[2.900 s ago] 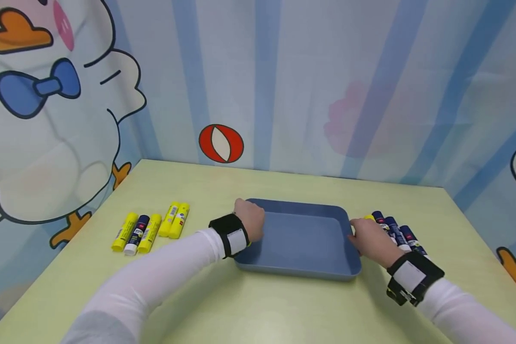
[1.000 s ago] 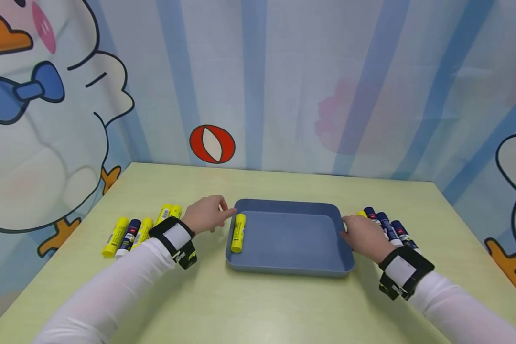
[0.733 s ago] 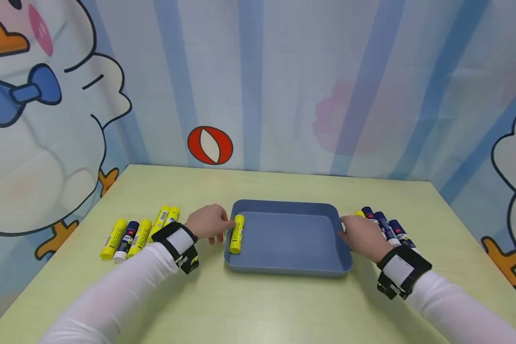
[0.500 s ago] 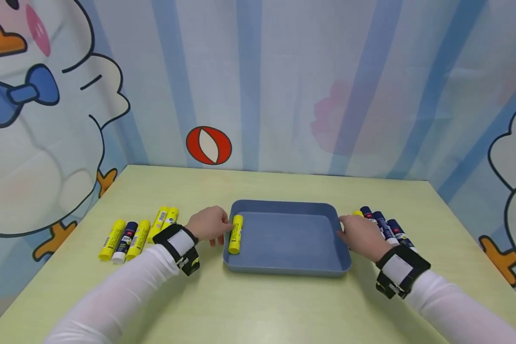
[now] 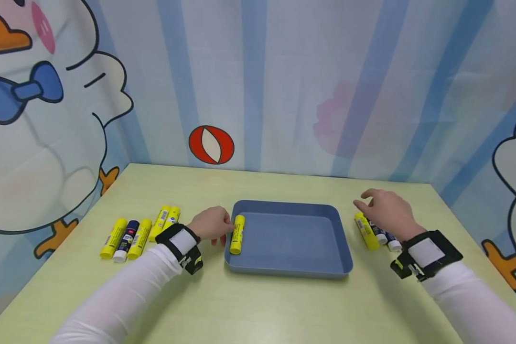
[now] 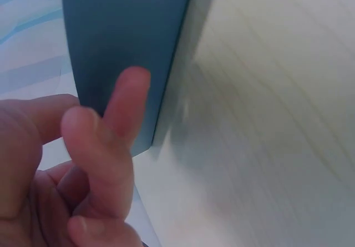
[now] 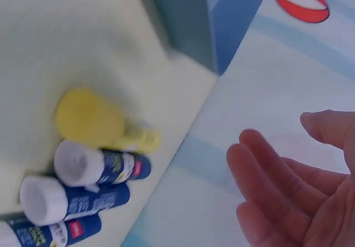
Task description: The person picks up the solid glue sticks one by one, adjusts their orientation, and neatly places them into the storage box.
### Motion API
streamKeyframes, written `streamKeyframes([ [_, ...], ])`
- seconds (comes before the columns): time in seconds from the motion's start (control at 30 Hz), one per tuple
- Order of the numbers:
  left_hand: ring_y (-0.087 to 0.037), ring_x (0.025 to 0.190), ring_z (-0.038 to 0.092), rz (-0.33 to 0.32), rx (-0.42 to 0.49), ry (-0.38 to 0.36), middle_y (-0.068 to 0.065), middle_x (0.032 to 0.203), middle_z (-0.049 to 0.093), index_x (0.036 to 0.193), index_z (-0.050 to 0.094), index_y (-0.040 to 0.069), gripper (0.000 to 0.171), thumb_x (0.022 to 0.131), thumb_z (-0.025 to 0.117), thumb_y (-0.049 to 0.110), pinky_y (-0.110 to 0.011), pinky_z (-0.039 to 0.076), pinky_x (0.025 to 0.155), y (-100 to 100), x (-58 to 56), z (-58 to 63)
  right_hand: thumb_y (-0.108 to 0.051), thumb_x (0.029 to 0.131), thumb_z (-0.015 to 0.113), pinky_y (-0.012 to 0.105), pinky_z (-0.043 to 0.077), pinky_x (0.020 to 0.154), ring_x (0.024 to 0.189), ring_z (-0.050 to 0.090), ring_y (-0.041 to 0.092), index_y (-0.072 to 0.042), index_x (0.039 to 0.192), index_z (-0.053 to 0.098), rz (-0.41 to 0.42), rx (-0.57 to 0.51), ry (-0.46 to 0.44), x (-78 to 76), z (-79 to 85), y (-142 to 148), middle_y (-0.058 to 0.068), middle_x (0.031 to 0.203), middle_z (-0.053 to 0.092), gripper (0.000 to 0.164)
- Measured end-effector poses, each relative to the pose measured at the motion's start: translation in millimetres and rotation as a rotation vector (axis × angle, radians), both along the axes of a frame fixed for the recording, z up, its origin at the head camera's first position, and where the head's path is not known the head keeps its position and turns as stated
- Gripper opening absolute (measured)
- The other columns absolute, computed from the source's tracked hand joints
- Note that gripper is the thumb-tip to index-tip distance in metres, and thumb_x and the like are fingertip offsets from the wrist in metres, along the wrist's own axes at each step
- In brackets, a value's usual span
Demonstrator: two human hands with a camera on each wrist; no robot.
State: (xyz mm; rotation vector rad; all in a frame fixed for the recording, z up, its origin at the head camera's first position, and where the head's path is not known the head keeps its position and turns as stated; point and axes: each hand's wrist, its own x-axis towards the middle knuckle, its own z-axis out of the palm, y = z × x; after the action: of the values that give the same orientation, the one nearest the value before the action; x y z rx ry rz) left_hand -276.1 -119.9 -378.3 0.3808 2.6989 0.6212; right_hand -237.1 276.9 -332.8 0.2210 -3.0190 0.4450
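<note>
A blue-grey rectangular tray lies mid-table, with one yellow glue stick along its left inner wall. My left hand pinches the tray's left rim; in the left wrist view its fingers lie along the outer wall and the thumb goes behind the edge. My right hand hovers right of the tray, thumb and fingers spread, holding nothing. Beneath it lie a yellow glue stick and several dark blue glue sticks with white ends, partly hidden by the hand in the head view.
Left of the tray lie yellow glue sticks, with one dark blue glue stick among them. The pale yellow table meets a cartoon-printed cloth at its back and sides. Both wrists wear black straps.
The left hand has set a yellow glue stick in the tray and moved to its left rim. My right hand has let go of the right rim and moved right, over the glue sticks.
</note>
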Motion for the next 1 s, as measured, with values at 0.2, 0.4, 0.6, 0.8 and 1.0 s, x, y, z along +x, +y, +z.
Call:
streamKeyframes([
  [0.2, -0.017, 0.044, 0.058, -0.008, -0.005, -0.010, 0.000, 0.057, 0.065, 0.068, 0.059, 0.007, 0.031, 0.096, 0.059, 0.019, -0.025, 0.042, 0.049, 2, 3.5, 6.5, -0.032, 0.093, 0.063, 0.032, 0.039, 0.042, 0.051, 0.052, 0.019, 0.007, 0.096, 0.064, -0.042, 0.141, 0.008, -3.9, -13.5, 11, 0.006, 0.062, 0.058, 0.039],
  [0.4, -0.018, 0.044, 0.057, -0.003, -0.003, -0.002, -0.002, 0.058, 0.066, 0.068, 0.059, 0.006, 0.031, 0.096, 0.059, 0.019, -0.024, 0.039, 0.048, 2, 4.9, 7.4, -0.033, 0.090, 0.066, 0.030, 0.033, 0.046, 0.051, 0.047, 0.019, -0.005, 0.070, 0.052, -0.075, 0.210, -0.044, -8.2, -34.0, 14, 0.004, 0.058, 0.046, 0.037],
  [0.6, -0.017, 0.043, 0.056, 0.001, 0.002, 0.010, -0.001, 0.057, 0.065, 0.069, 0.059, 0.007, 0.030, 0.096, 0.060, 0.019, -0.025, 0.037, 0.046, 2, 2.9, 1.1, -0.030, 0.088, 0.067, 0.033, 0.040, 0.047, 0.053, 0.050, 0.021, -0.004, 0.072, 0.054, -0.067, 0.214, -0.055, -11.3, -48.2, 12, 0.007, 0.061, 0.049, 0.033],
  [0.8, -0.017, 0.042, 0.054, 0.002, -0.009, 0.027, 0.001, 0.055, 0.064, 0.069, 0.058, 0.007, 0.030, 0.095, 0.060, 0.020, -0.025, 0.037, 0.046, 2, 4.9, 0.7, -0.030, 0.085, 0.070, 0.034, 0.039, 0.049, 0.055, 0.050, 0.022, 0.000, 0.076, 0.055, -0.082, 0.205, -0.096, -13.0, -53.2, 7, 0.008, 0.064, 0.051, 0.035],
  [1.0, -0.017, 0.043, 0.056, 0.009, -0.019, 0.026, 0.001, 0.055, 0.064, 0.069, 0.058, 0.007, 0.030, 0.096, 0.060, 0.021, -0.025, 0.037, 0.046, 1, 3.4, -0.2, -0.030, 0.085, 0.070, 0.032, 0.039, 0.049, 0.054, 0.050, 0.022, -0.001, 0.073, 0.055, -0.090, 0.186, -0.109, -15.3, -55.5, 4, 0.008, 0.063, 0.050, 0.035],
])
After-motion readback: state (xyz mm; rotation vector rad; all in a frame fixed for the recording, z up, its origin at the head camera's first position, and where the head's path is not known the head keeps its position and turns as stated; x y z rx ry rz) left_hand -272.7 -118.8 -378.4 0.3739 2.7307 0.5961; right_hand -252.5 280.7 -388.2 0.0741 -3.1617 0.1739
